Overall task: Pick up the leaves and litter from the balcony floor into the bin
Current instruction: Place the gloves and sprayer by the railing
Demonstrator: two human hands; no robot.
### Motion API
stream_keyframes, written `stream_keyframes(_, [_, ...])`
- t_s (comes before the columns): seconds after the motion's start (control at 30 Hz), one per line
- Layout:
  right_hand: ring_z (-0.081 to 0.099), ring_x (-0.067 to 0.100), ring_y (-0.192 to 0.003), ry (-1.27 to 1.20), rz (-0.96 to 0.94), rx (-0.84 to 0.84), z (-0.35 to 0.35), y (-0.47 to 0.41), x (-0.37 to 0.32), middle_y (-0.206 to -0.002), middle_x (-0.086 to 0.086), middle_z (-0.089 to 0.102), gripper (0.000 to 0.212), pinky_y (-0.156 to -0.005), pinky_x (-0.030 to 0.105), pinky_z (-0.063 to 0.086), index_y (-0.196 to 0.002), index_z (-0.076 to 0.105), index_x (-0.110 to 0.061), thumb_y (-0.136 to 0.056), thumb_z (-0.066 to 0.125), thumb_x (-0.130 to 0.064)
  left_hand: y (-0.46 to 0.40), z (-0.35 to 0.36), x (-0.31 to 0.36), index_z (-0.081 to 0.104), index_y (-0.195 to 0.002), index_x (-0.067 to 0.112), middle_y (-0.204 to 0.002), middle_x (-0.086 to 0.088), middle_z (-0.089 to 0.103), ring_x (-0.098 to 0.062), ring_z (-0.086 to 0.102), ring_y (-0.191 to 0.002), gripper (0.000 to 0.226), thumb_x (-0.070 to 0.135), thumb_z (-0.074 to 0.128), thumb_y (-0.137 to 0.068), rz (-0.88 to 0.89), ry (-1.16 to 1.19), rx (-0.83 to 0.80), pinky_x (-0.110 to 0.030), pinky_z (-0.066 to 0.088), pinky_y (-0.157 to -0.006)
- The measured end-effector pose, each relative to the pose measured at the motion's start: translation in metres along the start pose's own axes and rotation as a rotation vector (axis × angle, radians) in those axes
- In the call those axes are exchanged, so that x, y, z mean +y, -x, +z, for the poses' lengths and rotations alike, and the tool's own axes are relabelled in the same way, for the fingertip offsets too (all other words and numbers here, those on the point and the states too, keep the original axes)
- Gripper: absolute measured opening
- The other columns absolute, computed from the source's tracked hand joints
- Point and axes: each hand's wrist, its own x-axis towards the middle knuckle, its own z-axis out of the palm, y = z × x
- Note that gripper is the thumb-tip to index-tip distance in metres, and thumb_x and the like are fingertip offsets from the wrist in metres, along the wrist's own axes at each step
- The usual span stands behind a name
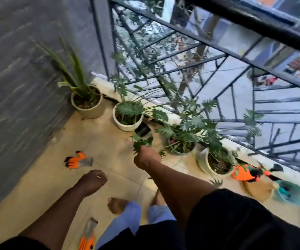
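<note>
My right hand (146, 156) grips a bunch of green leaves (142, 143), held above the tan tiled floor (98, 138) near the row of pots. My left hand (93, 179) hangs lower and to the left with its fingers curled; something small and pale shows at the fingertips, but the blur hides what it is. A small green leaf (216, 182) lies on the floor by the right-hand pot. No bin is clearly in view.
Several white pots with plants (127, 116) line the black railing (217, 73). A small black pot (143, 129) lies tipped. Orange gloves lie on the floor at left (78, 160) and at bottom (88, 237); orange tools (246, 173), a tan sack (259, 189). Grey wall on the left. My feet stand below.
</note>
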Motion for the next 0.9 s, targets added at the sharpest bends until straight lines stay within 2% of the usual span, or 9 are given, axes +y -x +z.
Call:
stream_keyframes(0.07, [0.068, 0.029, -0.106, -0.035, 0.013, 0.018, -0.006, 0.002, 0.023, -0.116, 0.007, 0.068, 0.03, -0.09, 0.041, 0.057, -0.118, 0.065, -0.02, -0.089, 0.059, -0.025, -0.003, 0.012, 0.022, 0.07, -0.092, 0.022, -0.1, -0.006, 0.072, -0.035, 0.066, -0.108, 0.01, 0.028, 0.064, -0.094, 0.042, -0.047, -0.012, -0.036, 0.05, -0.064])
stream_keyframes(0.13, [0.067, 0.03, -0.105, -0.077, 0.043, 0.037, -0.015, 0.007, 0.048, -0.115, 0.008, 0.069, 0.028, -0.09, 0.042, 0.057, -0.116, 0.066, -0.017, -0.09, 0.059, -0.026, -0.005, 0.027, 0.046, 0.071, -0.094, 0.02, -0.1, -0.007, 0.07, -0.038, 0.066, -0.106, 0.012, 0.028, 0.063, -0.097, 0.083, -0.076, -0.06, -0.026, 0.039, -0.056])
stream_keyframes(0.2, [0.066, 0.031, -0.107, -0.116, 0.056, 0.048, -0.025, 0.011, 0.068, -0.115, 0.009, 0.068, 0.027, -0.091, 0.041, 0.056, -0.114, 0.065, -0.016, -0.092, 0.059, -0.029, -0.007, 0.037, 0.067, 0.071, -0.099, 0.017, -0.098, -0.005, 0.067, -0.036, 0.066, -0.096, 0.013, 0.027, 0.061, -0.099, 0.118, -0.113, -0.099, -0.021, 0.034, -0.054])
stream_keyframes(0.3, [0.065, 0.031, -0.109, -0.133, 0.091, 0.065, -0.039, 0.02, 0.106, -0.119, 0.01, 0.066, 0.028, -0.09, 0.038, 0.052, -0.115, 0.064, -0.016, -0.09, 0.061, -0.027, -0.009, 0.059, 0.102, 0.069, -0.106, 0.018, -0.102, -0.007, 0.068, -0.026, 0.061, -0.08, 0.016, 0.03, 0.061, -0.099, 0.165, -0.167, -0.126, -0.022, 0.036, -0.051])
stream_keyframes(0.4, [0.065, 0.031, -0.11, -0.17, 0.147, 0.086, -0.052, 0.032, 0.143, -0.119, 0.01, 0.066, 0.032, -0.086, 0.037, 0.051, -0.119, 0.063, -0.017, -0.089, 0.063, -0.028, -0.007, 0.084, 0.136, 0.068, -0.106, 0.018, -0.1, -0.009, 0.069, -0.023, 0.056, -0.07, 0.016, 0.03, 0.06, -0.099, 0.184, -0.209, -0.166, -0.022, 0.036, -0.052])
stream_keyframes(0.57, [0.064, 0.03, -0.112, -0.22, 0.194, 0.101, -0.069, 0.056, 0.192, -0.119, 0.008, 0.067, 0.026, -0.082, 0.034, 0.046, -0.117, 0.064, -0.017, -0.091, 0.061, -0.021, 0.005, 0.122, 0.179, 0.067, -0.103, 0.02, -0.101, -0.007, 0.069, -0.022, 0.059, -0.077, 0.013, 0.029, 0.059, -0.099, 0.223, -0.283, -0.206, -0.021, 0.038, -0.054])
stream_keyframes(0.67, [0.065, 0.031, -0.109, -0.204, 0.202, 0.109, -0.069, 0.063, 0.206, -0.113, 0.008, 0.067, 0.023, -0.079, 0.034, 0.046, -0.115, 0.064, -0.016, -0.093, 0.057, -0.019, 0.012, 0.134, 0.19, 0.067, -0.099, 0.018, -0.099, -0.007, 0.07, -0.023, 0.061, -0.078, 0.012, 0.027, 0.059, -0.099, 0.244, -0.295, -0.207, -0.02, 0.037, -0.052])
stream_keyframes(0.77, [0.065, 0.03, -0.109, -0.175, 0.21, 0.088, -0.065, 0.061, 0.204, -0.116, 0.008, 0.067, 0.028, -0.08, 0.034, 0.049, -0.119, 0.063, -0.015, -0.093, 0.059, -0.023, 0.018, 0.134, 0.188, 0.067, -0.1, 0.019, -0.1, -0.008, 0.07, -0.023, 0.06, -0.077, 0.012, 0.027, 0.058, -0.1, 0.242, -0.28, -0.208, -0.02, 0.037, -0.053])
stream_keyframes(0.9, [0.066, 0.031, -0.109, -0.152, 0.172, 0.062, -0.059, 0.048, 0.171, -0.116, 0.008, 0.067, 0.031, -0.079, 0.036, 0.048, -0.118, 0.065, -0.015, -0.088, 0.063, -0.023, 0.015, 0.109, 0.162, 0.067, -0.104, 0.019, -0.102, -0.007, 0.069, -0.021, 0.057, -0.073, 0.015, 0.031, 0.058, -0.099, 0.206, -0.274, -0.224, -0.02, 0.037, -0.054])
